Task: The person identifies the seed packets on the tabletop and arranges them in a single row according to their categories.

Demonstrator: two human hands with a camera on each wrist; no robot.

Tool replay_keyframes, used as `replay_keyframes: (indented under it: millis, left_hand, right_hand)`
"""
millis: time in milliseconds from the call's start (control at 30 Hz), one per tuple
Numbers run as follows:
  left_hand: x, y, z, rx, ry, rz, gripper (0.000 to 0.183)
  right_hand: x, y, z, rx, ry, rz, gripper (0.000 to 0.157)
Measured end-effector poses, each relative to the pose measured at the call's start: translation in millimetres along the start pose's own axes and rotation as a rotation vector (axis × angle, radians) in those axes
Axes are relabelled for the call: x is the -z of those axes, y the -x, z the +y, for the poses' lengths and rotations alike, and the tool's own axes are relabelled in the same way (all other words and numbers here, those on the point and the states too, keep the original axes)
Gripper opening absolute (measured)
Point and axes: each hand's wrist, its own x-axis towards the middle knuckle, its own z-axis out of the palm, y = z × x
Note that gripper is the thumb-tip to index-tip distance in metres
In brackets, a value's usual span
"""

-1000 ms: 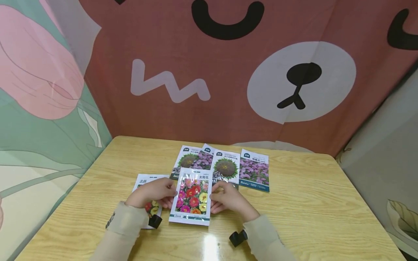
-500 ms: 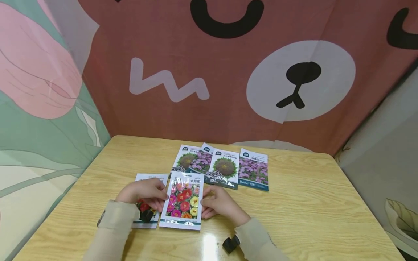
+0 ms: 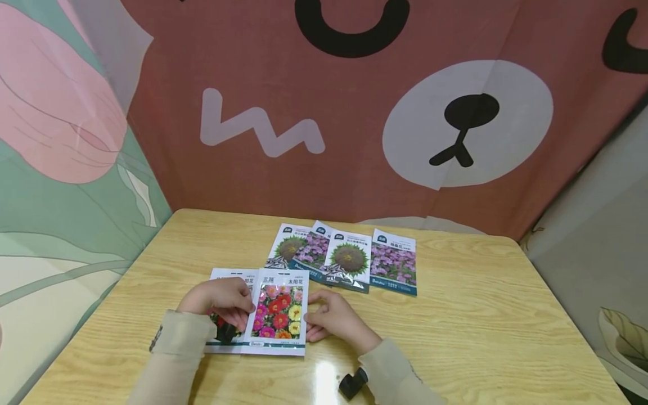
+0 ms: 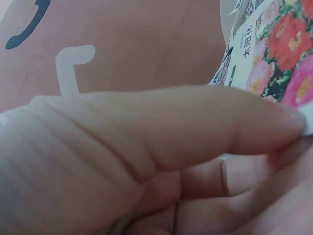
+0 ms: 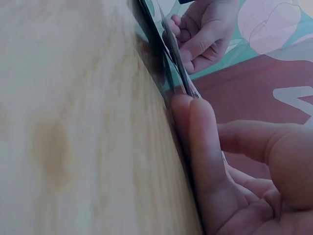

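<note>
The flower packet [image 3: 279, 312], printed with red, pink and yellow blooms, sits low in the frame, just left of centre, its left edge meeting or slightly lapping a second packet [image 3: 225, 274]; which of the two is hard to tell. Both hands have it by opposite sides: the left hand [image 3: 220, 298] pinches the left edge between thumb and fingers, the right hand [image 3: 339, 320] pinches the right edge. It should be very light and thin, bendy rather than rigid, and its glossy face looks likely to slide under a fingertip; creasing seems a bigger risk than breaking. The plain side borders, around mid-height, look the best hold. The tabletop [image 3: 455, 337] is pale wood grain, with a bright glare spot at the bottom centre. Four more packets [image 3: 349, 259] lie across its far middle, three overlapping. A printed cloth [image 3: 263, 67] with a cartoon face fills the upper frame behind.
</note>
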Motion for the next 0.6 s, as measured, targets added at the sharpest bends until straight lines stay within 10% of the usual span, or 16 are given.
replay_keyframes:
  millis: [600]
  left_hand:
    - [-2.5, 0.3, -1.5, 0.012, -0.031, 0.059, 0.018]
  right_hand:
    - [-6.0, 1.4, -1.7, 0.023, 0.01, 0.039, 0.031]
